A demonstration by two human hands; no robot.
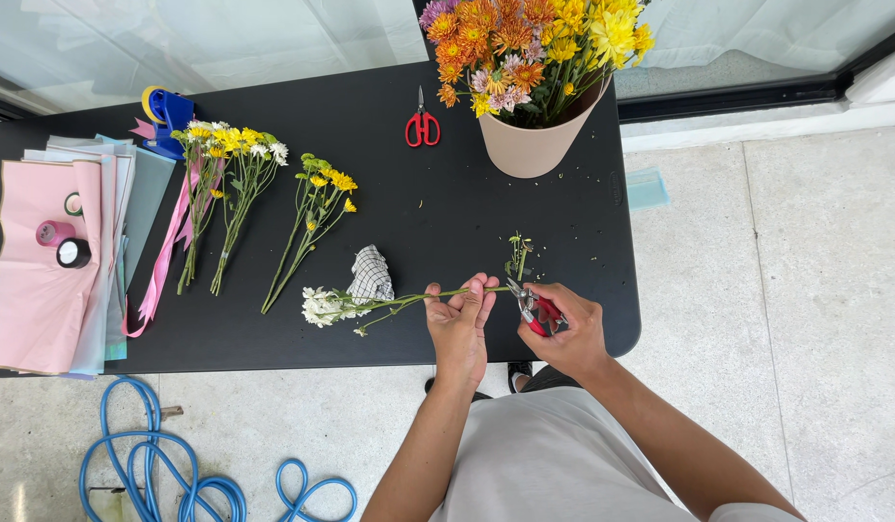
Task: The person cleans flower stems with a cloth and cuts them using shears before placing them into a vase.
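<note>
**Stem held at pruner blades, front edge of black table**

Near the table's front edge, a white-flowered stem (pixel 370 302) is gripped by the left hand (pixel 459 319), fingers closed around the green stalk, blooms pointing left. Red-handled pruners (pixel 534 309) are clasped in the right hand (pixel 566 331), fingers wrapped on the handles, blades set at the stem's cut end. A checked cloth (pixel 372 275) lies just behind the stem. Small green trimmings (pixel 518 253) are scattered nearby. Further back, yellow flower bunches (pixel 225 193), red scissors (pixel 422 126) and a beige pot of mixed blooms (pixel 534 135) are noted; pink paper sheets (pixel 32 280) sit far left
</note>
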